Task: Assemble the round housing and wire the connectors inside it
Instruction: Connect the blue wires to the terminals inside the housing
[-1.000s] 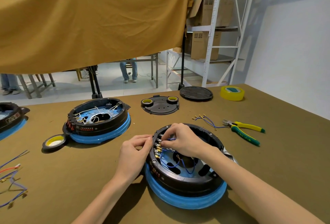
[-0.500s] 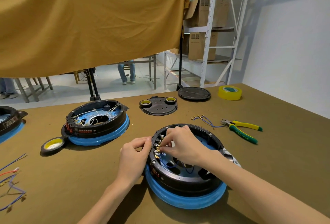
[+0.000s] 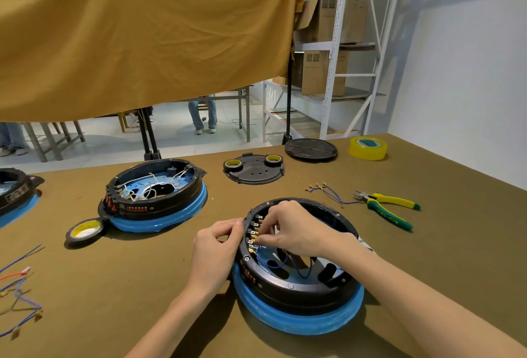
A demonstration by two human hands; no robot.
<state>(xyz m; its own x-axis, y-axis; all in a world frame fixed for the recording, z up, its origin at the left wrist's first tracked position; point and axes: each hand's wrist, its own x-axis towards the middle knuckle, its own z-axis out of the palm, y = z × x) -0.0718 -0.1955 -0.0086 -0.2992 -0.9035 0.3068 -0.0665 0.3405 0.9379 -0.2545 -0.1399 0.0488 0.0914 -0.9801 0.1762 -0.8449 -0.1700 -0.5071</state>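
Note:
A round black housing [image 3: 296,286] on a blue base sits in front of me. A column of brass connectors [image 3: 252,239] lines its inner left wall, with blue wires [image 3: 296,267] looping across its floor. My left hand [image 3: 216,249] grips the housing's outer left rim, fingers curled against it. My right hand [image 3: 293,229] reaches inside and pinches a connector terminal at that column.
A second housing [image 3: 155,195] with white wires stands at left, a black tape roll [image 3: 84,230] beside it. Behind lie a black cover plate [image 3: 255,170], a round lid [image 3: 310,150], yellow tape [image 3: 368,148], loose blue wires [image 3: 328,190], green-yellow pliers [image 3: 387,209]. Loose wires [image 3: 20,286] lie far left.
My right hand's fingertips have worked a little lower along the connector column. My left hand has stayed on the rim.

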